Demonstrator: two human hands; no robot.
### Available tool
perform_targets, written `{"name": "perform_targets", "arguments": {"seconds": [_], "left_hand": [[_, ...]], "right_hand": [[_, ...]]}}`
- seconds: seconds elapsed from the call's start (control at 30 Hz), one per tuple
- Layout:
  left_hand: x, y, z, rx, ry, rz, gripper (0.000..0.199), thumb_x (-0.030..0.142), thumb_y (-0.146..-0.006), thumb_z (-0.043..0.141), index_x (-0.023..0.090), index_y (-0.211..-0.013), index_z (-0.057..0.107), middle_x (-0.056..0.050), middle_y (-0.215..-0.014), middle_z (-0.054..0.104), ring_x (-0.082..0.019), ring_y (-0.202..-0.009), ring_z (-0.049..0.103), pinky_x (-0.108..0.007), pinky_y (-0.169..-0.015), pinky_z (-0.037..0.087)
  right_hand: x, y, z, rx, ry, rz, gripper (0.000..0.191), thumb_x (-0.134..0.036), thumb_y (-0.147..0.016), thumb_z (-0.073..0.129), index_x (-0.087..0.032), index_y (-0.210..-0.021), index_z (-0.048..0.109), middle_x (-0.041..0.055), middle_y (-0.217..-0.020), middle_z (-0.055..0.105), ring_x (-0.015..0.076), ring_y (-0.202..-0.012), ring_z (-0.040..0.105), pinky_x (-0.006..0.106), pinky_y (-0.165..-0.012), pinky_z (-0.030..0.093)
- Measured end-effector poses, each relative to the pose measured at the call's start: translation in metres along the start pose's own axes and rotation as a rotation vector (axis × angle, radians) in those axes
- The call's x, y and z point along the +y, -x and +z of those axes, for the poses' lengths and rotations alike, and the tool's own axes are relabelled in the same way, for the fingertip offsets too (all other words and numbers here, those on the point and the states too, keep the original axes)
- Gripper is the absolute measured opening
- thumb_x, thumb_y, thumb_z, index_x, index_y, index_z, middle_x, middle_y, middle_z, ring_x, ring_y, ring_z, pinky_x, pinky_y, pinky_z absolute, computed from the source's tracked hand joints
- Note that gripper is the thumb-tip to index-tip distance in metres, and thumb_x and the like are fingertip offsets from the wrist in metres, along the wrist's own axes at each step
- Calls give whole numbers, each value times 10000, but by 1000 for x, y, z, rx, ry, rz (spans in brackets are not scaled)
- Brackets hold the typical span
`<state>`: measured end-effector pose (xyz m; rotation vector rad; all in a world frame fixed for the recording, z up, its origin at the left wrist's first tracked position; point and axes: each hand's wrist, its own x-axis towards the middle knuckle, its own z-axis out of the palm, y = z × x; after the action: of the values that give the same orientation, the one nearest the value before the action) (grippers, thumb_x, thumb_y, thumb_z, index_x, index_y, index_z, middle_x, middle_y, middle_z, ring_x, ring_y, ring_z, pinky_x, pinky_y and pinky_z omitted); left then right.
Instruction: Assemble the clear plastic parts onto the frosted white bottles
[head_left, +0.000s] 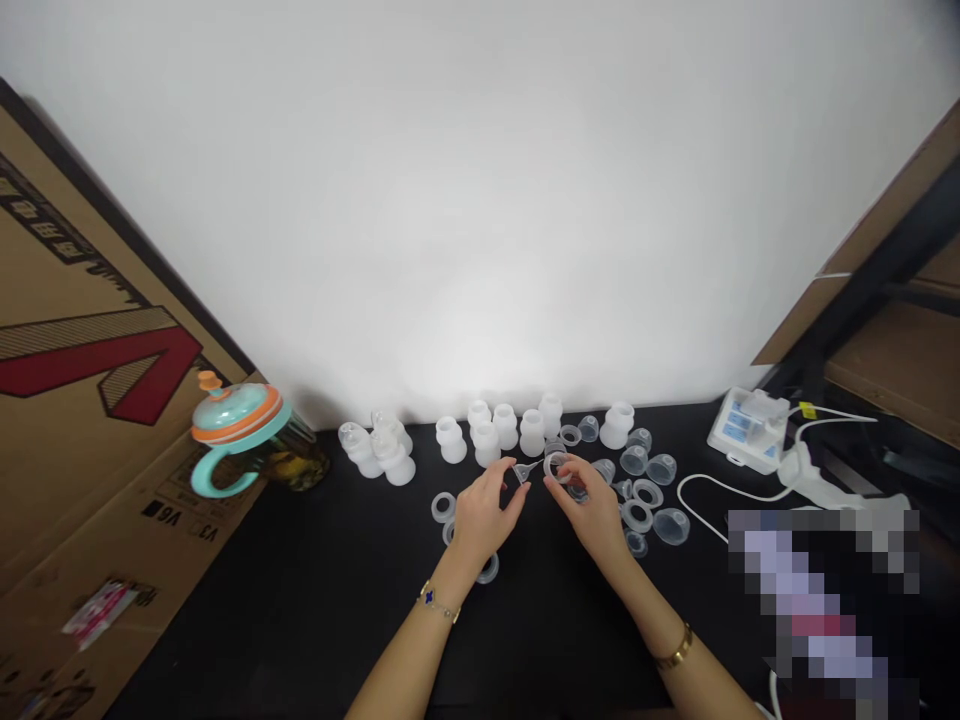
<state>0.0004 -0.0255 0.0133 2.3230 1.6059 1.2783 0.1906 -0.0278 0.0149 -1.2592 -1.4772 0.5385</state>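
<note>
A teal-and-orange sippy cup (236, 425) sits just beside a cardboard box (97, 370), with a corded white pump unit (748, 430) far right.

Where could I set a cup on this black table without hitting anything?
Bare tabletop lies between the cardboard box and the left forearm, and between both forearms. Beyond the left hand and right hand it is crowded with white silicone pieces and clear cups.
</note>
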Motion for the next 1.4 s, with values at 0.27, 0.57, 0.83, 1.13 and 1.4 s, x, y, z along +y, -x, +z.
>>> {"name": "perform_targets", "arguments": {"seconds": [0.27,0.57,0.83,1.13,1.4], "left_hand": [[1,0,-2,-2,7,33,287,329,-971,590,228,-1240,598,-50,-1058,735,-150,-747,697,-260,-684,574],[3,-2,-4,17,-45,47,276,333,-980,587,232,-1234,624,-59,-1034,715,-167,-804,714,-245,-668,569],[4,-2,-4,33,-43,70,270,324,-971,609,222,-1221,628,-46,-1018,721,-155,-765,705,-242,-657,556],[4,-2,-5,49,-50,105,289,301,-953,644,211,-1227,626,-48,-1024,728,-164,-820,724,-231,-668,568],[4,-3,-4,68,-55,111,283,300,-952,641,211,-1221,634,-51,-1028,730,-162,-813,729,-228,-653,572]], "right_hand": [[3,1,-1,12,38,28,406,-387,-853,684,-206,-1210,618,124,-1139,729,267,-922,717,417,-812,611],[2,0,-2,30,82,-86,335,-250,-875,587,-218,-1205,634,129,-1224,675,247,-950,676,380,-775,605],[4,0,-1,24,102,-106,337,-214,-872,582,-222,-1203,642,128,-1253,660,235,-935,671,355,-736,603],[5,0,-1,51,84,-117,340,-272,-875,641,-219,-1210,626,108,-1160,691,234,-907,675,343,-694,598],[1,1,-2,29,68,-26,406,-335,-855,700,-210,-1233,620,117,-1162,686,242,-898,667,350,-678,584]]}}
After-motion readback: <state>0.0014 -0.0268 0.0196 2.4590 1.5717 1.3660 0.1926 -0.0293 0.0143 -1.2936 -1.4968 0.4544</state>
